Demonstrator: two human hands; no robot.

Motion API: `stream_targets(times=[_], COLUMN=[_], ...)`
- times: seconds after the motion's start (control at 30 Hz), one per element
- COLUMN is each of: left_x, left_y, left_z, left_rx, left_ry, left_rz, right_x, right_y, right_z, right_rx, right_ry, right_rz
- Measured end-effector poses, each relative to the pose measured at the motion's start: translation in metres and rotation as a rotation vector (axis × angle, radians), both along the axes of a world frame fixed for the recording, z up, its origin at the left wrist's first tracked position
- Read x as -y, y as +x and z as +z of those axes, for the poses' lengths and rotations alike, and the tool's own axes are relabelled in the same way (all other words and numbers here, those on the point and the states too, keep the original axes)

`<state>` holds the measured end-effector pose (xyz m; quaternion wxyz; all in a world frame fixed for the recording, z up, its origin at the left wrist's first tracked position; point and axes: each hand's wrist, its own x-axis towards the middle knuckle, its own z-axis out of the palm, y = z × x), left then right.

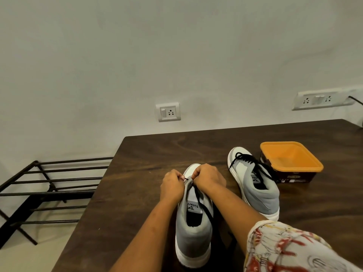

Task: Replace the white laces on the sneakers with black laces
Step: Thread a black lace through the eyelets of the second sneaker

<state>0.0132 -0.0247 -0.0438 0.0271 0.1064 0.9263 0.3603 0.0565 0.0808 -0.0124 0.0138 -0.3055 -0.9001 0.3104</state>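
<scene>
A grey and white sneaker (pixel 193 238) stands on the dark wooden table (pixel 137 173) right in front of me, heel toward me. My left hand (pixel 171 186) pinches the tip of a black lace (pixel 203 205) at the shoe's front eyelets. My right hand (pixel 208 178) grips the shoe's upper beside it, fingers curled. The lace trails back over the tongue and down the right side. A second sneaker (pixel 255 185) with a black lace through its eyelets sits to the right.
An orange-lidded brown box (pixel 290 161) stands behind the second sneaker, touching it. A black metal rack (pixel 49 185) is on the floor left of the table. Wall sockets (pixel 168 112) sit on the wall behind.
</scene>
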Motion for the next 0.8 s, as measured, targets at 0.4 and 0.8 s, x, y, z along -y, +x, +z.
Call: stream_targets(times=[0.4, 0.8], left_x=[0.031, 0.0], left_y=[-0.019, -0.009], left_z=[0.047, 0.015], left_rx=[0.364, 0.113], left_ry=[1.256, -0.27], left_rz=[0.521, -0.144], right_x=[-0.005, -0.004], right_y=[0.004, 0.0], right_z=[0.006, 0.005], right_rx=[0.047, 0.028], right_ry=[-0.025, -0.036], right_rz=[0.053, 0.04])
